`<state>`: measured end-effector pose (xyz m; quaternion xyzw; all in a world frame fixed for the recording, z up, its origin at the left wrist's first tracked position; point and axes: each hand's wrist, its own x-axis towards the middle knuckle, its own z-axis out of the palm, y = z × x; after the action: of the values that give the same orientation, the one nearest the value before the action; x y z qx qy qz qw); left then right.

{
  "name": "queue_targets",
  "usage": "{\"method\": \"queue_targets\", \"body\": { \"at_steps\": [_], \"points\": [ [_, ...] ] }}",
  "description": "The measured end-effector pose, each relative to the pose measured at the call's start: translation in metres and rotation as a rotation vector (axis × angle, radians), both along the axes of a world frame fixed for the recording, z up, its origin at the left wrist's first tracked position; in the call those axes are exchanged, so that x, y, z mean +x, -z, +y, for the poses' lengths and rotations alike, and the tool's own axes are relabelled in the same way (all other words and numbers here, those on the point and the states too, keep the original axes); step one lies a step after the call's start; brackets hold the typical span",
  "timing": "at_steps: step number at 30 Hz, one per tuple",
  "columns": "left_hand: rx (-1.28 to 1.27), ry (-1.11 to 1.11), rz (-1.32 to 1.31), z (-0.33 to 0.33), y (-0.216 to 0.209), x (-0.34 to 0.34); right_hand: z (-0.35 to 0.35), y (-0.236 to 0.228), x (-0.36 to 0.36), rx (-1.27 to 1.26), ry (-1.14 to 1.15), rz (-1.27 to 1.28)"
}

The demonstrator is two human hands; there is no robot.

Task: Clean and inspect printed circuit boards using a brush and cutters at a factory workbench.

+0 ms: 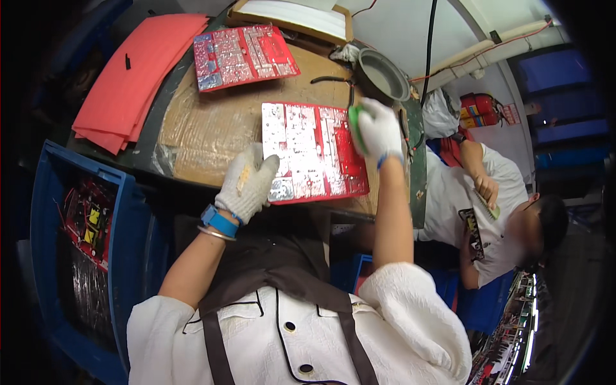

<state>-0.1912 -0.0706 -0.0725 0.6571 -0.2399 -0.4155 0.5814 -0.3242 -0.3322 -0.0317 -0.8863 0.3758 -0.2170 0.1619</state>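
A red circuit board (311, 154), its solder side up and shining in the light, lies tilted over the near edge of the cardboard-topped table. My left hand (247, 183), in a pale knitted glove, grips the board's left edge with the thumb on top. In my gloved right hand (381, 128) is a green brush (356, 130), held at the board's upper right edge; its bristles are hidden. A second red circuit board (247, 58) rests farther back on the table.
Pink foam sheets (144, 70) lie at the far left. A grey round pan (405, 90) and black-handled pliers (329, 79) sit behind the board. On my left, a blue crate (122, 212) holds boards. A co-worker (500, 186) at right brushes a board.
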Motion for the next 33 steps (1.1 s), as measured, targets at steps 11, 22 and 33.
{"method": "queue_targets", "body": {
  "at_steps": [11,22,33],
  "points": [
    [-0.155,-0.093,-0.182,0.003,0.047,-0.006,-0.001,0.015,-0.025,-0.039,-0.001,0.089],
    [-0.080,-0.132,-0.366,0.001,0.040,-0.015,0.048,-0.011,-0.043,0.018,0.042,0.188],
    [-0.134,-0.181,-0.435,0.004,0.036,-0.022,0.015,-0.013,-0.025,0.066,0.065,0.186]
  ]
}}
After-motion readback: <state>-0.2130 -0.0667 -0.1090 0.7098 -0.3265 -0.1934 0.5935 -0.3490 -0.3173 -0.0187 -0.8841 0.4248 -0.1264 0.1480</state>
